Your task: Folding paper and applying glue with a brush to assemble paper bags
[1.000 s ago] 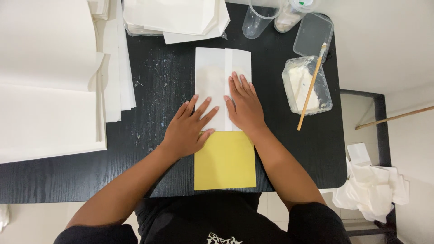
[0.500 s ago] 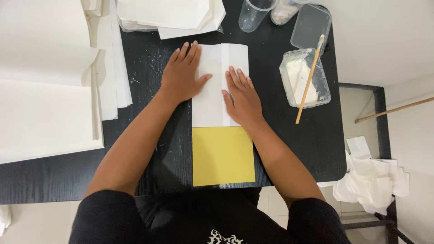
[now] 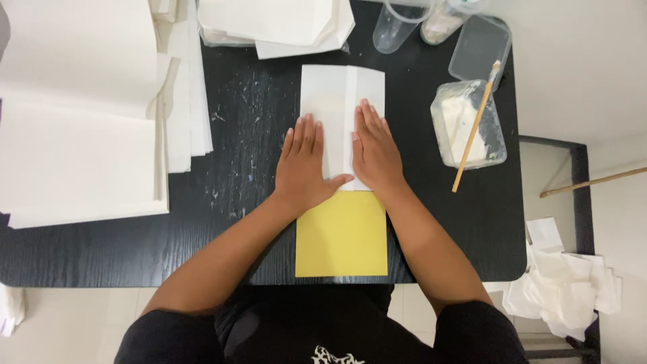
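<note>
A folded white paper piece (image 3: 340, 94) lies upright on the black table (image 3: 236, 121), its lower end overlapping a yellow sheet (image 3: 342, 236) near the table's front edge. My left hand (image 3: 304, 165) lies flat with fingers together on the left flap of the white paper. My right hand (image 3: 374, 149) presses flat on the right flap, just beside the centre seam. Both palms face down and hold nothing.
Large stacks of white paper (image 3: 81, 114) fill the left side, more white sheets (image 3: 269, 23) lie at the back. A clear tub of white paste (image 3: 467, 125) with a wooden stick (image 3: 476, 128), a lid (image 3: 480, 48) and a clear cup (image 3: 394, 27) stand at right. Crumpled paper (image 3: 566, 283) lies on the floor.
My left hand went up to the paper's upper left, then slid back down; it now rests flat beside my right hand, which has stayed on the right flap.
</note>
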